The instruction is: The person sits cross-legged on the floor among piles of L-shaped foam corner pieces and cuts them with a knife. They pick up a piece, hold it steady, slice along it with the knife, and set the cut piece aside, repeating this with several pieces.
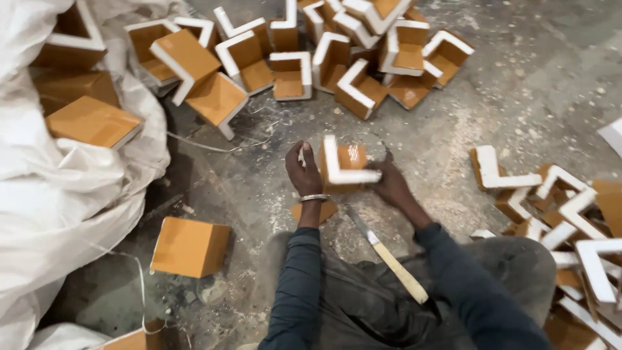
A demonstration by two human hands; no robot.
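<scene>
Both hands raised, close together, fingers curled shut: left hand (303, 174), right hand (391, 183); forearms converging.

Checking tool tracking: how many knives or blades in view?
1. The knife lies on the person's lap, pale handle toward the right knee, blade tip reaching the floor under the corner piece that both hands hold. Others may be hidden under the piles.

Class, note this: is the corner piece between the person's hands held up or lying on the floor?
Held up: both hands, left hand and right hand, grip the corner piece above the floor.
</scene>
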